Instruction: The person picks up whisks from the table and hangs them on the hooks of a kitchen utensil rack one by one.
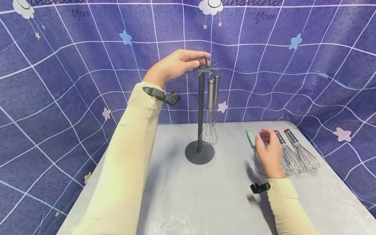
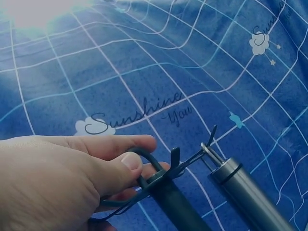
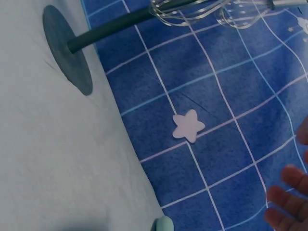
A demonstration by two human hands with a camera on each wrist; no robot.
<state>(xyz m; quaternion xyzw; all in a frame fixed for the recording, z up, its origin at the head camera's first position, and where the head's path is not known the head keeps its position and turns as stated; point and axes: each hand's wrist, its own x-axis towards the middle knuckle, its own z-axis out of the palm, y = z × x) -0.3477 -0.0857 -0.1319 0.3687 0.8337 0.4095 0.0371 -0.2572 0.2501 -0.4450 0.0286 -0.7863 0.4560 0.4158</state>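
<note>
My left hand (image 1: 179, 65) pinches the loop (image 2: 144, 156) on top of a dark utensil stand (image 1: 201, 111) between thumb and fingers. From the stand's hooks hang two metal-handled whisks (image 1: 211, 94), one partly behind the other; the nearer handle (image 2: 252, 197) shows in the left wrist view. My right hand (image 1: 269, 151) hovers over the whisks lying at the right, its fingers loosely bent and holding nothing. A whisk with a mint green handle (image 1: 250, 137) lies just left of it. The hand hides part of the row of whisks.
Two whisks with red-tipped handles (image 1: 289, 135) lie at the right of the grey table (image 1: 205, 195). The stand's round base (image 1: 192, 156) rests near the table's back. A blue gridded cloth (image 1: 88, 58) hangs behind and along the sides.
</note>
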